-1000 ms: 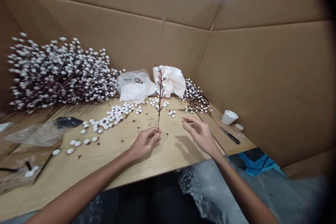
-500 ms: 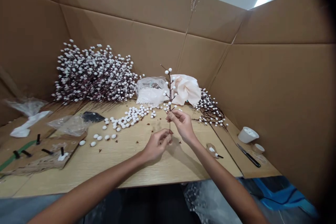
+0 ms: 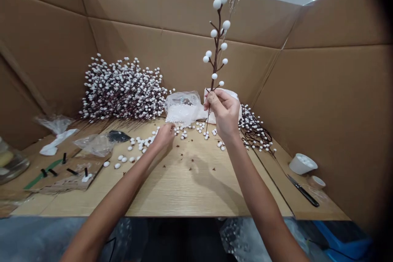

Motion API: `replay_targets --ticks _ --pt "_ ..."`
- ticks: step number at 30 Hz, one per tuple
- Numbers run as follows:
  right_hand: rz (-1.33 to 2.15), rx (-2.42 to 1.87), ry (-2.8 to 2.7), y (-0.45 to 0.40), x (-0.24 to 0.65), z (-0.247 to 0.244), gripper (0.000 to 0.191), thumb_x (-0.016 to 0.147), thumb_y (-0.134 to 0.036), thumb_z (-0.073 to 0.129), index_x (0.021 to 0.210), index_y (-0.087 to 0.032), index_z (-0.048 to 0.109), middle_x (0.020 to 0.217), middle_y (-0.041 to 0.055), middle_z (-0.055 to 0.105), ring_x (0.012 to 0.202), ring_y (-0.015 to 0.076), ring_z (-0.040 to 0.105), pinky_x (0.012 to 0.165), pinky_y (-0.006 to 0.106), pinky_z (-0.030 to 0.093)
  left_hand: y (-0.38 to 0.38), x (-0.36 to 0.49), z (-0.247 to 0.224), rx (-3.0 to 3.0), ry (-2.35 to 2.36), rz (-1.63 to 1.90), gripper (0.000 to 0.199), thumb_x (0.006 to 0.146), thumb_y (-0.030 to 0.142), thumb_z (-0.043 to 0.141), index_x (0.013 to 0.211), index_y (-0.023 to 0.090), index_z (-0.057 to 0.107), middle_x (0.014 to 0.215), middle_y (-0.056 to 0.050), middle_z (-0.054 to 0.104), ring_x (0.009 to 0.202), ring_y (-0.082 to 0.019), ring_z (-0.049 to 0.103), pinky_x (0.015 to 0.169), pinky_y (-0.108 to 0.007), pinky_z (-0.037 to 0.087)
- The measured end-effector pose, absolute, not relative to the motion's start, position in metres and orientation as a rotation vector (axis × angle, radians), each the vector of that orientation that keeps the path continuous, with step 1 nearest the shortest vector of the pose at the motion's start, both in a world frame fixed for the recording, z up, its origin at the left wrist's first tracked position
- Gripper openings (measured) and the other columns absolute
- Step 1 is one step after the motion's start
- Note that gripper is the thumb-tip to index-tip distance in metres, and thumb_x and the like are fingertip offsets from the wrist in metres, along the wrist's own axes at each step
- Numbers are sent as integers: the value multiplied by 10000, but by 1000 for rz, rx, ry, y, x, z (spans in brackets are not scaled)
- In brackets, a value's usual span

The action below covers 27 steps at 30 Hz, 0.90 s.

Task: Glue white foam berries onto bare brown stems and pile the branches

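A person is holding up a slim brown twig (image 3: 216,51) bearing round white berries.

The right hand (image 3: 226,111) is pinching its stem, fingers closed, above a pale wooden table (image 3: 184,192); beyond, the left hand (image 3: 166,134), whose grip I can't tell, is pointing toward a clear plastic bag (image 3: 184,99).

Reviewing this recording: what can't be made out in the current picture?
All in the head view:
Left hand: the hand itself mostly hides its fingertips, so whether it holds anything is unclear.
Branch: the gripped part is covered by the right hand.
Paper: partly hidden by the right hand.
Clear container: cut off by the left edge.
Bag: its marking is too small to read.
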State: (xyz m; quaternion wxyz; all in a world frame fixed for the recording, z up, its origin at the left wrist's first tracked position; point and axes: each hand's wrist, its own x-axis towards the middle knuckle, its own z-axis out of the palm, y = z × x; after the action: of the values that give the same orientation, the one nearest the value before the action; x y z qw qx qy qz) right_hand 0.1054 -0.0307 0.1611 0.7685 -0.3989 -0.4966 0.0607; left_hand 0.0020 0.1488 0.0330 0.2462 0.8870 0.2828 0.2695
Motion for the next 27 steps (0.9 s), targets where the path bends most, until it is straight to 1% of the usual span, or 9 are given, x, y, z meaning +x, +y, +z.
replay_targets --ticks 3,6,10,12,15,17,21,24,27 --pt "165 -842 -1069 -29 102 165 141 791 -334 626 764 -196 620 643 -17 561 598 93 521 559 245 449 166 -1 39 2507 729 591 177 730 126 564 870 126 673 860 -84 691 829 -228 621 783 -309 446" --pt "224 -788 -1085 -27 99 166 150 782 -341 636 752 -195 622 631 -19 566 583 90 516 546 245 449 176 -2 38 2549 661 438 111 789 200 616 867 129 651 860 -44 669 793 -174 614 800 -341 468" --pt "275 -751 -1095 -24 97 168 172 772 -360 643 755 -190 620 631 -20 566 575 87 515 533 243 448 179 1 26 2514 663 382 206 875 316 558 903 119 614 896 -39 638 808 -149 610 774 -356 502" --pt "271 -771 -1113 -24 98 169 197 774 -386 637 765 -190 615 633 -22 562 573 85 513 536 244 452 180 3 22 2459 676 438 201 848 318 590 875 121 620 858 -40 638 791 -150 605 760 -344 503" --pt "270 -772 -1136 -25 102 170 197 782 -386 629 770 -189 613 635 -24 562 572 81 512 546 242 459 180 4 27 2330 672 586 227 705 325 702 798 126 646 750 -51 646 740 -169 600 733 -320 497" --pt "282 -747 -1135 -25 105 172 181 783 -367 632 767 -188 613 633 -27 565 566 77 511 548 238 461 178 4 40 2212 647 690 311 638 347 726 829 112 655 757 -72 663 723 -187 612 702 -315 501" --pt "320 -713 -1140 -26 110 175 156 773 -326 644 742 -176 616 626 -28 577 557 72 518 539 226 459 164 2 83 1967 518 800 446 678 390 683 1005 91 627 874 -112 690 791 -207 663 743 -333 528" --pt "316 -763 -1182 -30 113 177 176 771 -335 644 715 -170 618 599 -26 580 569 81 533 534 223 456 144 1 121 1847 394 820 428 730 384 638 1071 126 616 1013 -122 685 892 -206 672 822 -332 530" --pt "290 -772 -1191 -36 117 179 179 774 -328 644 709 -163 619 596 -20 589 567 85 540 532 228 453 118 0 155 1565 188 788 348 724 275 676 1049 153 648 1072 -100 679 898 -173 672 861 -284 525"
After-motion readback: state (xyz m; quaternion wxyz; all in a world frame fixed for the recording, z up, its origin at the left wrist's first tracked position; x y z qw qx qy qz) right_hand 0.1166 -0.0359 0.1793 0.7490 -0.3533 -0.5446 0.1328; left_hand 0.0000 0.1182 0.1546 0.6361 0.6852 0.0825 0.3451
